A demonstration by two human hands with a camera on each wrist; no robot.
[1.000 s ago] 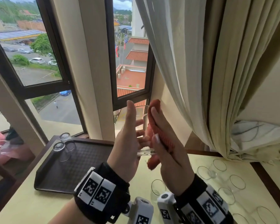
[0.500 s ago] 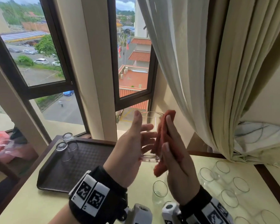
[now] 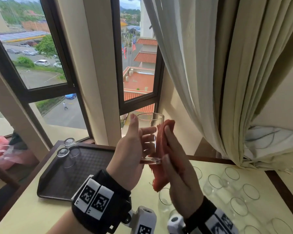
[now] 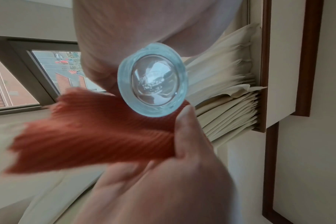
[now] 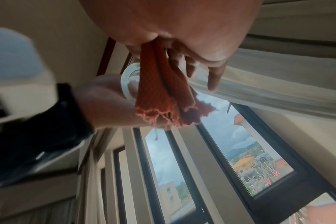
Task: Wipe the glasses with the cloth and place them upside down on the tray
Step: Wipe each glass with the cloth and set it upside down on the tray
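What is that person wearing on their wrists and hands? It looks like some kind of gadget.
Both hands are bare, no gloves. The left hand has a wide black wrist strap bearing two white tags with black square codes. The right hand wears a matching black band with similar tags. Under each wrist sits a small white camera housing with a round lens.

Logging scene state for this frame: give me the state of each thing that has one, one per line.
held glass: upright, mouth up, off the table, in the left hand.
cloth: bunched, pressed against the glass side by the right hand.
tray: flat on the table, two glasses on it.
tray glasses: upside down, at the far left corner.
table glasses: mouth up, beside the tray.
window: cannot tell if open.
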